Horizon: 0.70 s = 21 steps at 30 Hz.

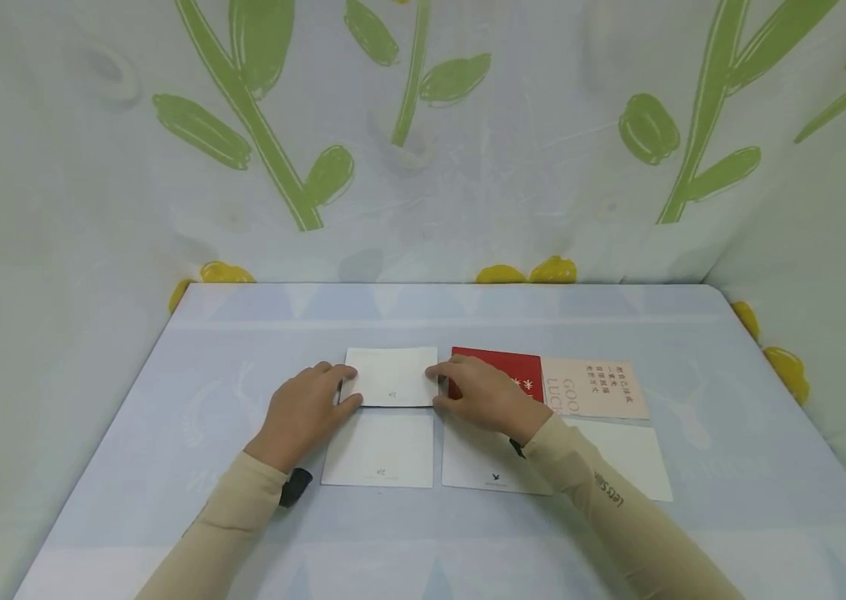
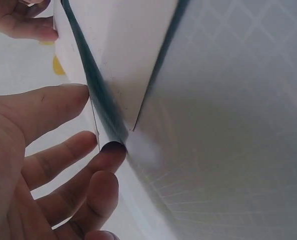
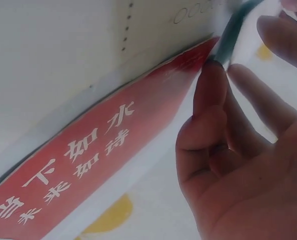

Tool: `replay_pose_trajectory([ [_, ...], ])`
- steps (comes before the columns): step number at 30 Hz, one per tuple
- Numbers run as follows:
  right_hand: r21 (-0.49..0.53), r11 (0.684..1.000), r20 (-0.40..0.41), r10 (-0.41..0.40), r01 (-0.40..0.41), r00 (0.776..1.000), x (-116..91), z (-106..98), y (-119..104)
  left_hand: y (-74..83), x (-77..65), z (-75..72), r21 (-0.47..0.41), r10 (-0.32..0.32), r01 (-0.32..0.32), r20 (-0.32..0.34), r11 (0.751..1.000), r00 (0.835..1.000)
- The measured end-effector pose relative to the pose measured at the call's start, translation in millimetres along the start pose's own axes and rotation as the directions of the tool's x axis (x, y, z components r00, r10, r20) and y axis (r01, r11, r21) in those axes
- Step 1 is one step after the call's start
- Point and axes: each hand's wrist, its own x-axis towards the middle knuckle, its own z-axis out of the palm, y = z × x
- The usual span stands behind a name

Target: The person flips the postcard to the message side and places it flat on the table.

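Pale tabletop [image 1: 145, 467], wide at both sides, hands [image 1: 306, 410] [image 1: 488, 393] pinching a white card [image 1: 392, 371] by opposite edges; red card [image 1: 508, 362] just beside

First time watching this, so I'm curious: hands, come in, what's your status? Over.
Left fingers and right fingers gripping opposite edges of back-row white card. Possible obstacles: red card just right, front-left white card just nearer.
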Motion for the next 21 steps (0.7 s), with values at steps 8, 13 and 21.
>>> replay_pose_trajectory([
  [8,-0.005,1.000,0.024,0.007,-0.007,1.000,-5.6,-2.0,-4.2,1.5,-2.0,3.2,0.037,0.014,-0.013,-0.026,0.999,1.000],
  [13,0.005,1.000,0.025,0.018,-0.018,1.000,-6.7,-1.5,-5.3,1.6,-3.5,4.9,0.081,0.033,-0.029,-0.049,0.996,0.998],
  [21,0.031,0.999,0.015,0.025,-0.025,1.000,-11.6,-3.9,-2.3,1.7,-5.0,4.6,0.082,0.026,-0.020,-0.076,0.996,0.997],
])
